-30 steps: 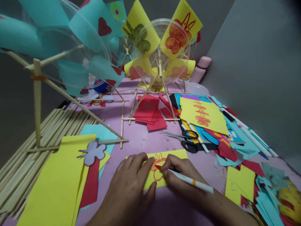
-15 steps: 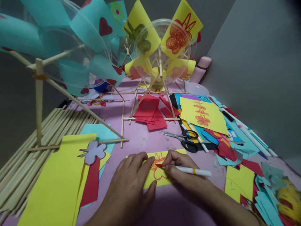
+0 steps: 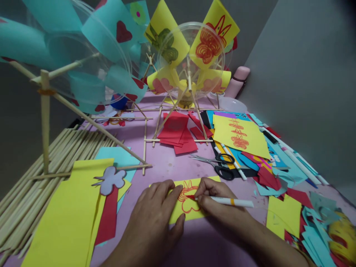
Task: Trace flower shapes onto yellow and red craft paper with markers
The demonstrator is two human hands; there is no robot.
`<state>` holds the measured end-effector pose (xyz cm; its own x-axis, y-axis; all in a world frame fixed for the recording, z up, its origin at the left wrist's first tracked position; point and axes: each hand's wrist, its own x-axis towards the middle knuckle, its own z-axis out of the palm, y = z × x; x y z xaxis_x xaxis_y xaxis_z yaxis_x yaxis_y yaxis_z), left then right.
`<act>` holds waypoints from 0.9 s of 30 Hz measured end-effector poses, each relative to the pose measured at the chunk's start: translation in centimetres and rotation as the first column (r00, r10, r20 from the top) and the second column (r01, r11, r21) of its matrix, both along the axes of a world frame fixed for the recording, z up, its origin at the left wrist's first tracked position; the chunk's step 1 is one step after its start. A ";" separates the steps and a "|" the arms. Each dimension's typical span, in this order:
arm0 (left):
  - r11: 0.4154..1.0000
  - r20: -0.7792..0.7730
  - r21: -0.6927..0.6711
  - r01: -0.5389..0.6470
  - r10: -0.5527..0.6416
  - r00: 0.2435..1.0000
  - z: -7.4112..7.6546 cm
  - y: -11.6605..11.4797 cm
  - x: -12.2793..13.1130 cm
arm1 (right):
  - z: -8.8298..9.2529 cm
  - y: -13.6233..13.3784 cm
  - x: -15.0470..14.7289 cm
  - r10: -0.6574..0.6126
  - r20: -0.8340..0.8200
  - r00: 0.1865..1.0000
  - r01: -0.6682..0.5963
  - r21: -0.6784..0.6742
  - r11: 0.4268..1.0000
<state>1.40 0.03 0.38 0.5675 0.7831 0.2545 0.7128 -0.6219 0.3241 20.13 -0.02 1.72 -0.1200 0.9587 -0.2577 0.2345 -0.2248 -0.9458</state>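
A person bends to a small drawing on a pink tabletop (image 3: 167, 167), two hands at work on one yellow strip (image 3: 178, 212). The strip lies directly before the person, the left hand (image 3: 155, 211) resting flat over its left end, fingers extended and slightly parted, likely to stop the paper sliding under the pen. The right hand (image 3: 215, 196) pinches one white-barrelled marker (image 3: 233, 202) low, near its red tip, a grip that suits fine control; the tip meets one red butterfly outline (image 3: 190, 211), its upper part more worked than its lower wings.

Just beyond the strip lies one pair of scissors (image 3: 210, 161), black handles to the right, handy to the right hand. Farther right, one yellow sheet (image 3: 257, 142) bears four red butterflies, face up in plain sight. At left, one lilac butterfly cutout (image 3: 109, 181) overlaps the edge of yellow paper (image 3: 63, 215). Behind stand two large wheels, one with blue paper (image 3: 107, 33), one with yellow (image 3: 178, 39), on splayed stick legs that should steady them. The piled sticks (image 3: 58, 174) overlap too much for a sure count.
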 end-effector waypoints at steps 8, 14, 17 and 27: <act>1.000 -0.004 -0.016 0.002 -0.002 1.000 0.1 0.1 0.1 | -0.1 0.0 0.2 -0.013 -0.002 1.000 0.013 0.008 1.000; 1.000 -0.012 -0.009 -0.003 0.003 1.000 0.1 0.0 0.1 | -0.1 0.0 0.2 -0.009 -0.001 1.000 0.009 0.009 1.000; 1.000 -0.005 -0.017 0.000 0.000 1.000 0.1 0.0 0.1 | -0.2 0.0 0.3 -0.014 0.010 1.000 0.013 0.013 1.000; 0.998 -0.001 -0.059 -0.001 0.001 1.000 0.1 -0.1 -0.1 | -0.2 -0.4 0.0 -0.006 0.063 0.998 0.004 0.043 0.999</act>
